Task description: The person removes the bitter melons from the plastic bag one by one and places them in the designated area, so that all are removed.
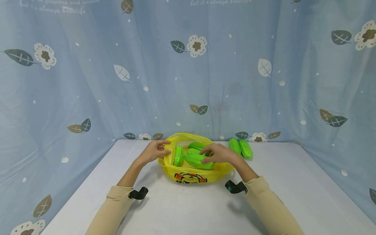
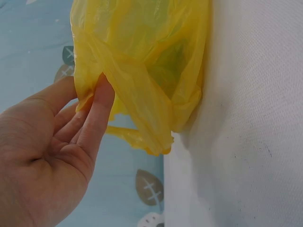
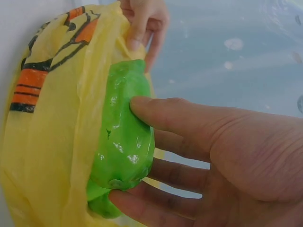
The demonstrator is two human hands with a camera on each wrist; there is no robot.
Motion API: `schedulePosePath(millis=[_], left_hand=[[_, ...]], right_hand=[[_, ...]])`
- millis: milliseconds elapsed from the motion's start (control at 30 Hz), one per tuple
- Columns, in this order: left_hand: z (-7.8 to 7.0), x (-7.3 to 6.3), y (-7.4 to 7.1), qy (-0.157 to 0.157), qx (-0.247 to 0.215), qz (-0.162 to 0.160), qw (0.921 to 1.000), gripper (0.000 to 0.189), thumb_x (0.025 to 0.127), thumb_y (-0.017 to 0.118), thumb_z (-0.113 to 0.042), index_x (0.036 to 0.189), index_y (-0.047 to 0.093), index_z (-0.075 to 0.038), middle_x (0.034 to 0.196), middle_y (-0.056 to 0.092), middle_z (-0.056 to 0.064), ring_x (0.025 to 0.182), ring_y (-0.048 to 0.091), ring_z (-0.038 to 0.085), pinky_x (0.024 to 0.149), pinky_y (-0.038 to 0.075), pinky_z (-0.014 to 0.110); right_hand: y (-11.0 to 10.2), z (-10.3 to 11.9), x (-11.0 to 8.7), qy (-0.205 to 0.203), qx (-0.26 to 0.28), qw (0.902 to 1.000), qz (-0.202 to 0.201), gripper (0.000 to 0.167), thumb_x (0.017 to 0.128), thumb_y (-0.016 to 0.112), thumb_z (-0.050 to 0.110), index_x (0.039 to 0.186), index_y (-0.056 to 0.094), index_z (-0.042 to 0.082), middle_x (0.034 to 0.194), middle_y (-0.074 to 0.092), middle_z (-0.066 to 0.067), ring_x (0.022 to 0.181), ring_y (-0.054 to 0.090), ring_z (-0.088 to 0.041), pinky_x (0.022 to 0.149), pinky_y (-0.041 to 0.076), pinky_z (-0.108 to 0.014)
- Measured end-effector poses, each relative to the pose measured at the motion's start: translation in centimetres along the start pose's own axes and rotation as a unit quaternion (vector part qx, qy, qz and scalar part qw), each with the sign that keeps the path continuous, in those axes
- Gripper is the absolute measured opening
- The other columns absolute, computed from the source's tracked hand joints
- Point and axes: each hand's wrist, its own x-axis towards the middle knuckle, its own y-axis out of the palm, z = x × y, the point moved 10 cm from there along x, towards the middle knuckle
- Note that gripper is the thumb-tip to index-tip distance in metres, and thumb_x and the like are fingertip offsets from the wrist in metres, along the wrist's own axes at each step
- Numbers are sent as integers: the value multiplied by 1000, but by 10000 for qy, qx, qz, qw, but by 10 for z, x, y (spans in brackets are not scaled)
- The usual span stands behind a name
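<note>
A yellow plastic bag (image 1: 215, 176) with an orange and black print stands on the table, its mouth open upward. My left hand (image 1: 152, 151) pinches the bag's left rim between thumb and fingers. In the bag's mouth lie several shiny green, elongated, ribbed vegetables, one (image 1: 178, 156) upright against the left side. At the bag's right, my right hand (image 1: 218, 153) holds another green vegetable (image 3: 125, 127), its thumb on the near face and its fingers behind and below. Part of that vegetable is hidden by the bag's front wall in the right wrist view.
Two more green vegetables (image 1: 241, 148) lie side by side on the white table (image 1: 188, 209), to the right of the bag near the back edge. A blue patterned curtain (image 1: 164, 98) hangs behind and along both sides.
</note>
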Motion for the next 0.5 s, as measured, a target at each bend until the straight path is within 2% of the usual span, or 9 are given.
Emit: schedulePosePath(millis=[233,500], left_hand=[[0,0,0,15,33,-15,10000,50,90,72,-20,136,57,-7,104,71,17,78,72,18,69,63,38],[1,-1,1,6,9,-14,10000,50,90,72,-20,136,57,-6,104,71,18,78,72,18,69,63,39]], right_hand=[[-8,-1,-11,-191,266,9994,-93,42,94,68,28,128,64,6,124,66,-14,110,64,-30,88,59,-36],[-15,-6,-21,-156,339,9990,-248,42,94,68,27,128,63,4,124,66,-15,110,65,-30,89,59,-38]])
